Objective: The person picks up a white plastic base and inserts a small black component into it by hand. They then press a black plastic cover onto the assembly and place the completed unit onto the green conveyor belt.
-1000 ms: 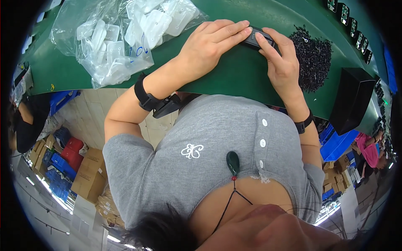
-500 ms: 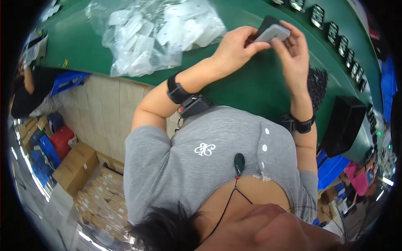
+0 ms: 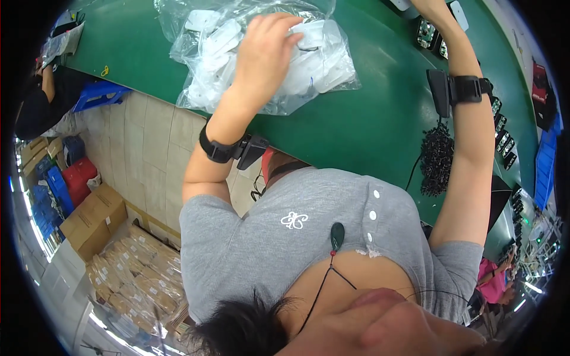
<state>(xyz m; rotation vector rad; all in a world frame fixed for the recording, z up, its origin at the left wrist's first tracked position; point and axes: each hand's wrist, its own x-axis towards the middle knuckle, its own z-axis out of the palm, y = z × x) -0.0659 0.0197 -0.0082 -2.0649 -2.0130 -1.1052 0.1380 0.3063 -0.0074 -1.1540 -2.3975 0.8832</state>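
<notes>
My left hand (image 3: 267,56) is over a clear plastic bag (image 3: 270,107) full of flat white plastic pieces. Its thumb and fingers are apart, their tips beside one white piece (image 3: 313,34); I see nothing held between them. My right hand (image 3: 428,7) is stretched to the far right, cut off by the upper edge, and its fingers are hidden. A dark piece with a pale edge (image 3: 402,4) shows beside it. Under that wrist, small green circuit boards in black housings (image 3: 426,34) stand near a white plate (image 3: 459,16).
A heap of small black parts (image 3: 437,160) lies on the green table (image 3: 356,133) near my right forearm. More black housings (image 3: 504,142) line the right side. At the left, a person in dark clothes (image 3: 38,104) sits near a blue stool (image 3: 100,95); cartons (image 3: 95,219) stand on the floor.
My hands have parted from the grey-and-black piece they held together. The left has moved left onto the bag; the right has gone forward and right, to the row of housings.
</notes>
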